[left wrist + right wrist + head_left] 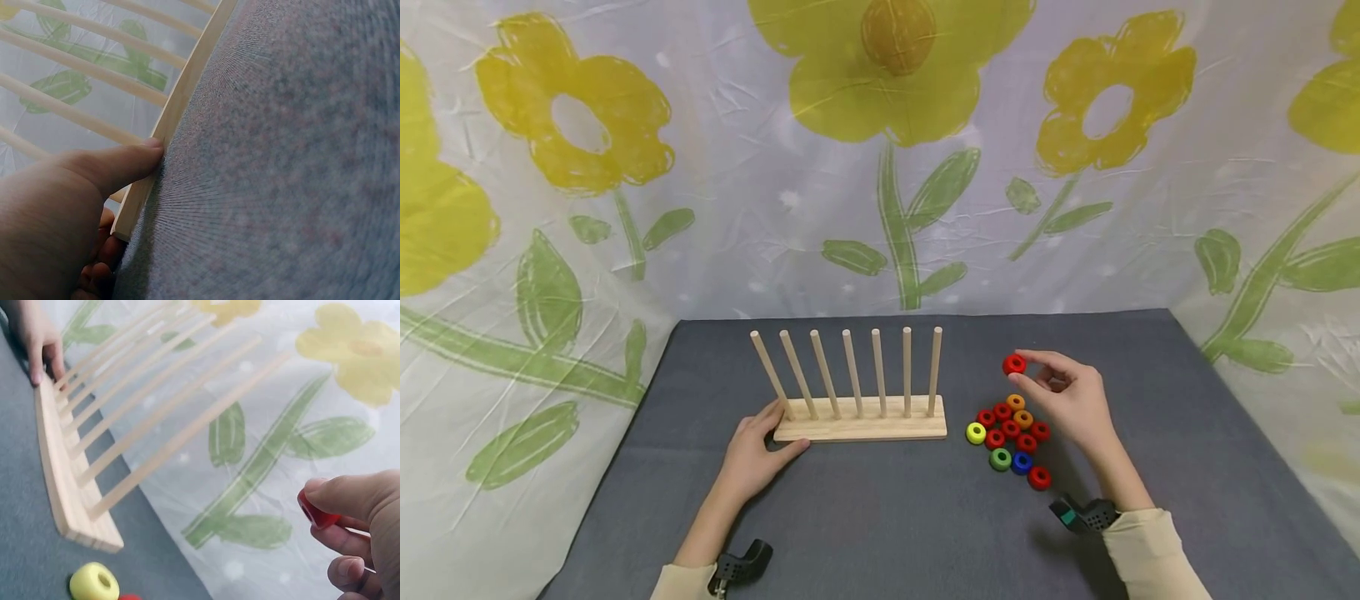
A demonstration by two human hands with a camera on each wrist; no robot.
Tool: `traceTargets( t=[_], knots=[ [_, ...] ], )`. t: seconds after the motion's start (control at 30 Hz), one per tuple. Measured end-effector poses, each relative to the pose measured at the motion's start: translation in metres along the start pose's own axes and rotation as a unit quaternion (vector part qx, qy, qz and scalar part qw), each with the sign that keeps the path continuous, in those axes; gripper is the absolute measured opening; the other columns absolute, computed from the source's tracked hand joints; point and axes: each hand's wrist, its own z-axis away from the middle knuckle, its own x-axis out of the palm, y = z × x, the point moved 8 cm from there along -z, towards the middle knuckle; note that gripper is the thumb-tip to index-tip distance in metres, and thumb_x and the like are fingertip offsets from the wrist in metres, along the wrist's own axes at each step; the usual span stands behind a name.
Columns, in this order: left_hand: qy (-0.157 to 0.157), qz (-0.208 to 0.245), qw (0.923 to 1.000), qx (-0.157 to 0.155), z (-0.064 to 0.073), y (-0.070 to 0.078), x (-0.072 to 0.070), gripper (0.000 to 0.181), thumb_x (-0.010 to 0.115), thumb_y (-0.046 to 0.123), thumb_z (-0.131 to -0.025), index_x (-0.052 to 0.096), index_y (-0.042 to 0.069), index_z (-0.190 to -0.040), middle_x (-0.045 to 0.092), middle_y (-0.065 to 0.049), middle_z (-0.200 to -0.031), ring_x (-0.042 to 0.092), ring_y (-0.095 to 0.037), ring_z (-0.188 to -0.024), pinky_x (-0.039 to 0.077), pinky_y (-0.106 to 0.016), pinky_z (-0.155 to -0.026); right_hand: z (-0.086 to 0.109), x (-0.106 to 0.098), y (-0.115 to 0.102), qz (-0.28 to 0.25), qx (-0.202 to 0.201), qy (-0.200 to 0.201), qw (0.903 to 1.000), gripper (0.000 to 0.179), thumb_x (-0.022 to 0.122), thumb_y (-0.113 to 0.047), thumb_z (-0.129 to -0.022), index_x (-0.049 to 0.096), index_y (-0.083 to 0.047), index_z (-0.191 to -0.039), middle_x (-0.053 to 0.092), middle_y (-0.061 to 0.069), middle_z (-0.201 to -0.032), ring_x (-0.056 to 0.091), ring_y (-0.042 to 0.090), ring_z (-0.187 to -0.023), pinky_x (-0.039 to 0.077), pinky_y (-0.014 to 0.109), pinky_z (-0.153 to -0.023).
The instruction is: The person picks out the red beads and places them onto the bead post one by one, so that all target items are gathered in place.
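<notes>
While the right hand (1072, 402) pinches a red ring (1010, 367) between thumb and fingers above the dark cloth (880, 525), the left hand (752, 457) grips the left end of the seven-peg wooden rack (865, 429), right of which lie loose coloured rings (1009, 434), before a flowered backdrop (737, 183)

Head view: both sleeves (1153, 550) cut off by bottom edge, tabletop (880, 525) too; large centre flower (955, 67) cropped at top. Right hand (1075, 404): lower fingers partly hidden behind thumb.

Left wrist view: rack (178, 94) and pegs (87, 67) run out of frame; left hand (65, 212) cropped, fingers partly hidden by rack end; tabletop blurred toward right.

Right wrist view: held red bead (322, 515) partly covered by thumb; yellow bead (87, 584) clipped at bottom, second red bead (130, 597) mostly cut off.
</notes>
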Motion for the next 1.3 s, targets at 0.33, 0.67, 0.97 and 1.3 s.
traceTargets(
  t=[0.33, 0.67, 0.97, 1.3],
  knots=[
    [0.003, 0.0, 1.0, 0.002, 0.0, 0.001, 0.0, 0.083, 0.081, 0.042, -0.087, 0.049, -0.004, -0.148, 0.043, -0.021, -0.154, 0.046, -0.042, -0.126, 0.039, -0.061, -0.099, -0.011, 0.008, -0.066, -0.034, -0.036, 0.011, 0.9987, 0.03, 0.08, 0.003, -0.086, 0.075, 0.004, -0.116, 0.055, 0.009, -0.071, 0.04, 0.017, -0.055, 0.032, 0.023, -0.047],
    [0.004, -0.004, 1.0, 0.006, 0.001, 0.003, -0.001, 0.081, 0.081, 0.041, -0.088, 0.05, -0.004, -0.147, 0.043, -0.022, -0.153, 0.046, -0.042, -0.125, 0.039, -0.061, -0.099, -0.018, 0.021, -0.089, -0.077, -0.036, 0.018, 0.9962, 0.03, 0.079, 0.002, -0.088, 0.075, 0.002, -0.118, 0.059, 0.01, -0.075, 0.041, 0.018, -0.056, 0.033, 0.024, -0.047],
    [0.004, -0.002, 1.0, 0.008, 0.001, 0.003, -0.001, 0.082, 0.081, 0.041, -0.087, 0.05, -0.004, -0.147, 0.043, -0.022, -0.153, 0.046, -0.043, -0.125, 0.039, -0.062, -0.099, -0.028, 0.035, -0.104, -0.135, -0.052, 0.022, 0.9892, 0.03, 0.077, 0.004, -0.089, 0.073, 0.005, -0.119, 0.054, 0.016, -0.071, 0.037, 0.014, -0.051, 0.028, 0.027, -0.046],
    [0.003, 0.0, 1.0, 0.007, 0.001, 0.001, -0.001, 0.082, 0.081, 0.042, -0.087, 0.049, -0.003, -0.148, 0.043, -0.022, -0.153, 0.046, -0.042, -0.126, 0.039, -0.061, -0.099, -0.033, 0.045, -0.119, -0.174, -0.06, 0.029, 0.9826, 0.03, 0.076, 0.007, -0.088, 0.073, 0.007, -0.118, 0.051, 0.017, -0.07, 0.034, 0.013, -0.049, 0.026, 0.026, -0.046]
  ],
)
